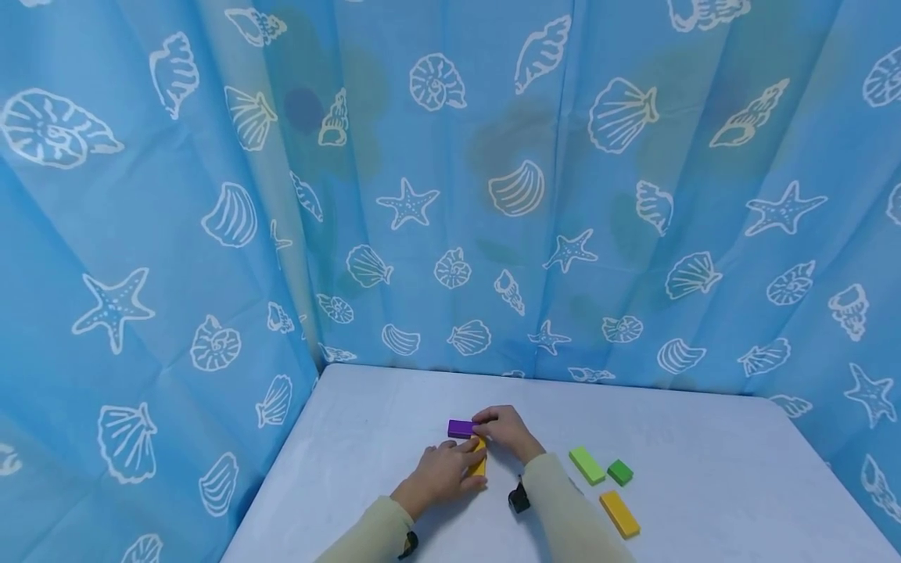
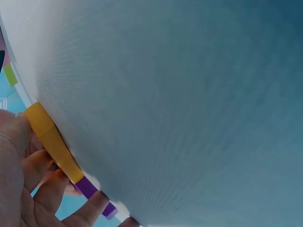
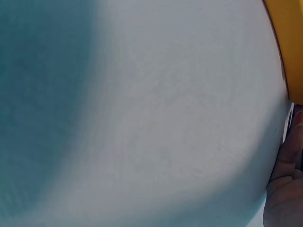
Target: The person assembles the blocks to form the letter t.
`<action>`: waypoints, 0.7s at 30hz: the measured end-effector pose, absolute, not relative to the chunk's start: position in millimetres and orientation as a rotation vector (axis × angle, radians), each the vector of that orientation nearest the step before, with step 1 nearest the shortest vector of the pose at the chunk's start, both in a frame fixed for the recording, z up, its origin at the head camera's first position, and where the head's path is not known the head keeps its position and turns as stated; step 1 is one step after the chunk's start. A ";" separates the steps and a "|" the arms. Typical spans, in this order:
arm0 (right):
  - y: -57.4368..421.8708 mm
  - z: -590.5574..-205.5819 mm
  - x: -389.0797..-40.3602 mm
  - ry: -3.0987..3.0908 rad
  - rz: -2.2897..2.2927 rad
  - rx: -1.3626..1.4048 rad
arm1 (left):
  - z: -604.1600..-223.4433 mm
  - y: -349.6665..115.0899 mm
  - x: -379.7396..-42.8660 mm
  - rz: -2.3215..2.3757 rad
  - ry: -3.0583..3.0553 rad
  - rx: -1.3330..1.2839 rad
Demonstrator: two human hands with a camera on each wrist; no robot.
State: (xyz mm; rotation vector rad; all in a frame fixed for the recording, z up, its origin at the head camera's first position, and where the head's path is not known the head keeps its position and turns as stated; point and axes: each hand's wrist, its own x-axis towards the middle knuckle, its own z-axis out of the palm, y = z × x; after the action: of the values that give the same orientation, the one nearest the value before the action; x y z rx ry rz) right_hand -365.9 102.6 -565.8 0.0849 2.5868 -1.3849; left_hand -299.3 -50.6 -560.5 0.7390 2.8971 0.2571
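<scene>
A yellow rectangular block (image 1: 478, 463) lies on the table with its far end at a purple block (image 1: 461, 428), which is set crosswise to it. My left hand (image 1: 445, 472) holds the yellow block, its thumb at the near end and its fingers spread along the block towards the purple one. In the left wrist view the yellow block (image 2: 59, 150) and purple block (image 2: 89, 188) meet end to side. My right hand (image 1: 508, 432) pinches the right end of the purple block, covering that part. In the right wrist view its fingers (image 3: 286, 158) are right by the yellow block (image 3: 289, 52).
To the right of my right forearm lie a light green block (image 1: 587, 466), a small green block (image 1: 620, 472) and another yellow block (image 1: 620, 514) on the white table (image 1: 739, 469). A blue shell-patterned curtain (image 1: 479, 234) hangs along the table's back and left sides.
</scene>
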 end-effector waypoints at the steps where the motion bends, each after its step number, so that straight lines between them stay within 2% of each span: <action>1: 102.7 -566.0 -365.8 2.586 -1.387 0.085 | -560.2 -50.5 -299.1 0.261 2.896 0.737; 21: 123.1 -552.2 -367.7 2.602 -1.259 -0.056 | -558.2 -49.1 -299.2 0.236 2.898 0.700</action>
State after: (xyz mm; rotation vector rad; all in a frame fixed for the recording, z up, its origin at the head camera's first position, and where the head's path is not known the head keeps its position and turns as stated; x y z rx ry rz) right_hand -367.7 123.1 -552.2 -0.0561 2.6020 -1.2593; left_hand -299.2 -49.1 -558.2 0.7001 2.8984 0.2360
